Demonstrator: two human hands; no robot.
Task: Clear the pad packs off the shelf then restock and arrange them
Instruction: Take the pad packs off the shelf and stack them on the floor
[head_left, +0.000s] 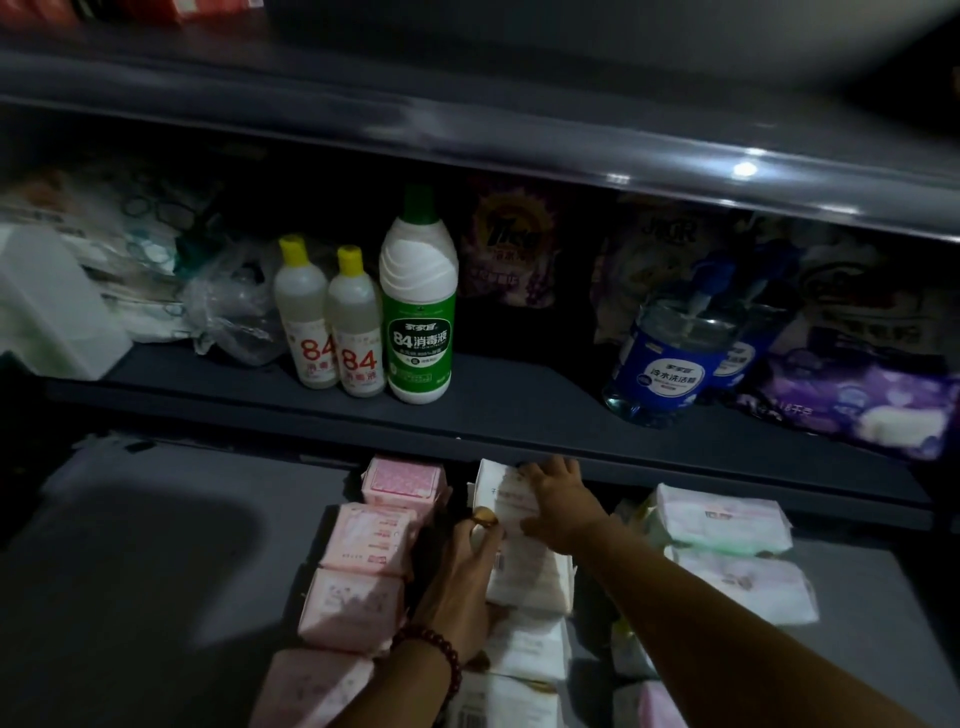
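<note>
On the bottom shelf (156, 571) pad packs lie in rows running front to back. A row of pink packs (363, 540) is on the left, a row of white packs (524, 566) in the middle, and pale pink and green packs (727, 519) on the right. My right hand (558, 501) rests with spread fingers on the rearmost white pack (501, 486), under the edge of the shelf above. My left hand (465, 577), with a ring and a bead bracelet, holds the left side of the white row between the pink and white packs.
The dark shelf above (519, 410) overhangs the packs. It carries two small 84 disinfectant bottles (332, 332), a large green one (420, 312), blue pump bottles (670, 358), purple detergent bags (514, 244), a purple pack (857, 410) and plastic bags (228, 312).
</note>
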